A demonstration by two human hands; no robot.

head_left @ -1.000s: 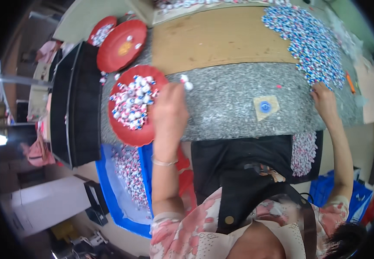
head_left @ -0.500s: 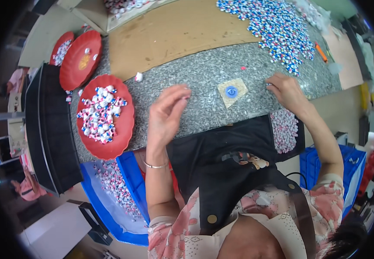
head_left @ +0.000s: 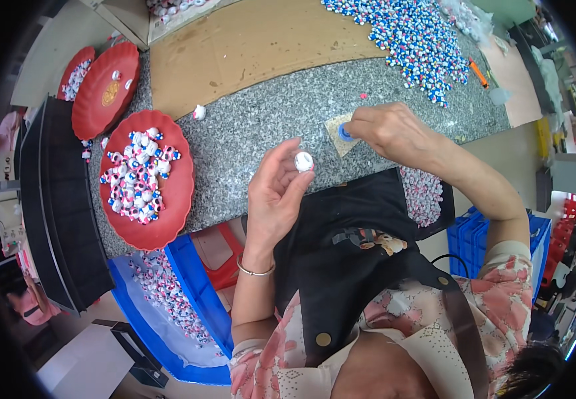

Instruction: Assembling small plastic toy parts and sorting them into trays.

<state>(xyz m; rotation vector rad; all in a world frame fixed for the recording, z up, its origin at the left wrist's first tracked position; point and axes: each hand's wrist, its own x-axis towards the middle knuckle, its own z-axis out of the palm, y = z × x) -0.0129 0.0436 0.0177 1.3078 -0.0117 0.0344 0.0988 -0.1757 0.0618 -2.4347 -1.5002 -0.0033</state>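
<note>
My left hand (head_left: 276,199) is closed in a pinch on a small white ball-shaped figurine head (head_left: 304,161) with a dark line on it, held above the front of the counter. To the right, my right hand (head_left: 397,135) is closed, its thumb and fingertips at a small round blue cup (head_left: 345,132). Whatever those fingertips pinch is hidden. Under the cup lies a square beige pad (head_left: 341,147). Left of my left hand, a red scalloped plate (head_left: 183,193) carries a heap of white, pink and blue figurine pieces (head_left: 138,169).
Blue, white and pink pieces (head_left: 407,40) lie heaped at the back right, near an orange pen-like tool (head_left: 479,74). Brown cardboard (head_left: 254,46) covers the counter's back. One white piece (head_left: 199,112) sits alone. Blue crates (head_left: 198,292) stand below the counter.
My right hand has moved left from the bare counter to the blue cup. My left hand has come right and turned, showing the white head. The view has shifted slightly.
</note>
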